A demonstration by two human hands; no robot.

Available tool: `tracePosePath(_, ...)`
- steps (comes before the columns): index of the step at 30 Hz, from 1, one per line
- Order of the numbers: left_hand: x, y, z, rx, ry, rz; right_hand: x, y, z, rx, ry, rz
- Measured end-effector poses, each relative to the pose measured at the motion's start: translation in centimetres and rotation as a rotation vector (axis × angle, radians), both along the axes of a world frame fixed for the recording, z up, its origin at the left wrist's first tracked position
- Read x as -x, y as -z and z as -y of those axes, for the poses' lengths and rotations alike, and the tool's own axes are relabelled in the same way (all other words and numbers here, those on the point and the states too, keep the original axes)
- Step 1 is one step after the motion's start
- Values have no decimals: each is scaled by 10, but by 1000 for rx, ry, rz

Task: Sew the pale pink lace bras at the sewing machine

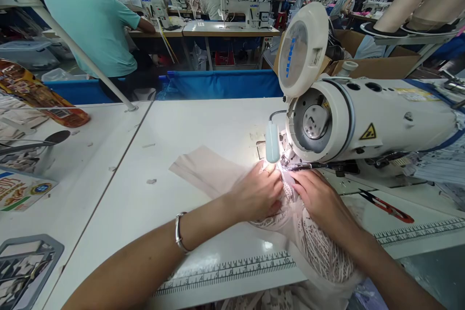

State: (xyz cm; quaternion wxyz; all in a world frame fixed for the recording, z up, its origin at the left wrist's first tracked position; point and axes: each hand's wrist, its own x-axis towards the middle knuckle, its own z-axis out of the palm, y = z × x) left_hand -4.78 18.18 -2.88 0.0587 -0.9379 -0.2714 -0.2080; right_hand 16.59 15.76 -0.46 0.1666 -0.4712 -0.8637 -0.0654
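A white sewing machine (pixel 392 116) stands at the right, its round end cover (pixel 304 51) swung up. Pale pink lace fabric (pixel 321 244) runs from the lit needle area down over the table's front edge, with a sheer plain part (pixel 210 169) spread to the left. My left hand (pixel 259 191) is closed on the fabric just left of the needle area, fingers curled in. My right hand (pixel 316 193) lies on the lace to the right, fingers stretched toward the needle area, which the hands partly hide. A small lamp (pixel 272 143) hangs above my left fingertips.
Red-handled thread snips (pixel 390 208) lie right of my right hand. A printed ruler (pixel 232 273) follows the front edge. At the left are a drink bottle (pixel 43 94), a printed box (pixel 25 189) and a grey tray (pixel 54 252). Co-workers (pixel 87 24) sit beyond the table.
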Motion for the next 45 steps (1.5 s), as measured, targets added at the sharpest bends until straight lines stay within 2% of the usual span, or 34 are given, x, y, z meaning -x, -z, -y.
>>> tracePosePath(3,-5,3,9,-98,80,-31,-3,2,30,-21,88,-45)
tracePosePath(7,-3,1,13,-51,133,-66,-7,14,53,-82,122,15)
tracePosePath(10,-1,0,10,-20,122,-40,-15,18,44,-74,69,-2)
tracePosePath(14,-4,4,5,-8,147,-16,-30,7,20,-98,100,54)
tracePosePath(18,-8,9,2,83,172,65,-32,-7,6,60,49,160)
tracePosePath(22,-8,8,1,94,194,119,-27,-9,3,165,53,227)
tracePosePath(30,-5,6,0,82,185,131,-20,-10,-9,194,87,291)
tracePosePath(37,1,6,-3,104,130,105,-24,-9,-16,128,-16,213)
tracePosePath(41,1,5,-3,78,73,86,-26,-8,-19,148,5,227)
tracePosePath(45,2,3,-3,100,78,65,-27,-11,-21,181,-6,215)
